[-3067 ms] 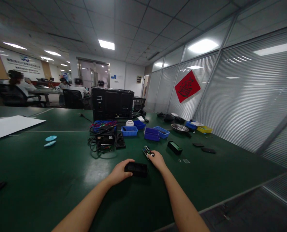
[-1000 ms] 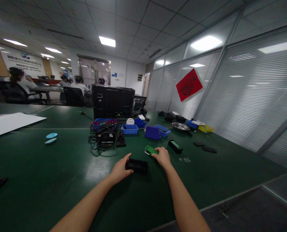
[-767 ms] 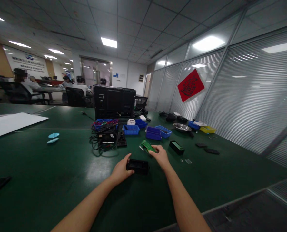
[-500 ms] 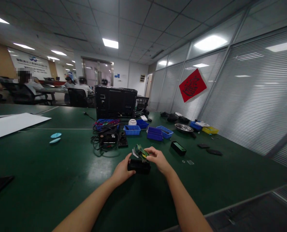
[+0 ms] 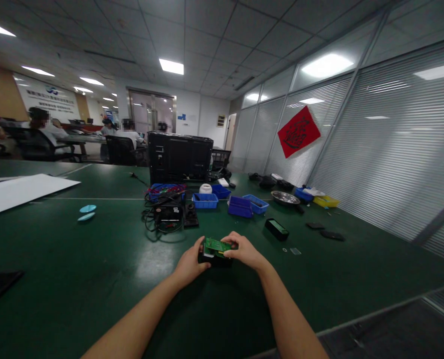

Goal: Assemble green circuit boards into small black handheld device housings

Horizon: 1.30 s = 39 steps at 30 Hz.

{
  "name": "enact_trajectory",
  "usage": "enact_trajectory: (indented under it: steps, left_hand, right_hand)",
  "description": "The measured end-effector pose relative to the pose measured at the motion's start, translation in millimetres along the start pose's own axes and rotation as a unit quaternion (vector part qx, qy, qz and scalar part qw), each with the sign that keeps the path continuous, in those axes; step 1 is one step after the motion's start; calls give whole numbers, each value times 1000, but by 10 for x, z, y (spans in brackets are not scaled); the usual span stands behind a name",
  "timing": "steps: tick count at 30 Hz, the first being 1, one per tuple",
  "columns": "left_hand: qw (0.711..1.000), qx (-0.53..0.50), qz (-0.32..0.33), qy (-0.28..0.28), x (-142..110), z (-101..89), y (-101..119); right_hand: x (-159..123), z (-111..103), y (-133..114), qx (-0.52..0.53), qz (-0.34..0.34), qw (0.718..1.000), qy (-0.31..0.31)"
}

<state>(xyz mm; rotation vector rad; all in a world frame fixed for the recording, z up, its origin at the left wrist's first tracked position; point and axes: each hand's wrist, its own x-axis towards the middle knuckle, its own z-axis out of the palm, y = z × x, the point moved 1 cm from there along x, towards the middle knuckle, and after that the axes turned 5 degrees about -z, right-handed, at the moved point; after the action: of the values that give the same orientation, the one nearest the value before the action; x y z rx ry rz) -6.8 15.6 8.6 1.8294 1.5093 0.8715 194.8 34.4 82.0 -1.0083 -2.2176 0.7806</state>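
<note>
My left hand (image 5: 189,262) grips the left end of a black plastic case (image 5: 219,262) on the green table. Above the case's open top is a green circuit board (image 5: 216,245), held at its right end by the fingers of my right hand (image 5: 243,251). The board lies roughly level along the case; how deep it sits inside I cannot tell. A white part shows under its left end and a yellow bit near my right fingertips. To the right stands a second black case (image 5: 277,229) with a green panel in its top.
Blue bins (image 5: 206,201), a baseball (image 5: 205,188) and a tangle of black cables (image 5: 158,224) stand beyond my hands, before a large black monitor (image 5: 180,158). A metal bowl (image 5: 285,198) and flat black pieces (image 5: 332,234) lie right; light-blue dishes (image 5: 88,209) lie left. People sit in the background.
My right hand has brought the circuit board from the table beyond, turned it green side up, and moved it left and nearer, over the black case. My left hand has kept its grip.
</note>
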Motion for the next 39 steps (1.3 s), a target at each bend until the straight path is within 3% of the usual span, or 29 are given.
enact_trajectory:
  steps: [18, 22, 25, 29, 33, 36, 39]
  left_hand:
    - [1000, 19, 3, 10, -21, -13, 23]
    - [999, -6, 9, 45, 6, 5, -14]
    - [996, -23, -2, 81, 38, 16, -59]
    - [995, -35, -12, 94, 46, 15, -78]
    - [996, -22, -7, 89, 30, 8, -71]
    - [996, -15, -3, 84, 34, 15, -97]
    - [997, -10, 4, 82, 49, 28, -134]
  right_hand:
    - [11, 82, 97, -11, 17, 999, -25]
    - [14, 147, 154, -49, 23, 997, -63]
    - [38, 210, 222, -82, 32, 995, -41]
    - [75, 194, 366, -152, 124, 979, 51]
    - [59, 23, 531, -232, 262, 927, 134]
    - [25, -116, 619, -252, 313, 903, 153]
    - [9, -176, 656, -245, 332, 900, 144]
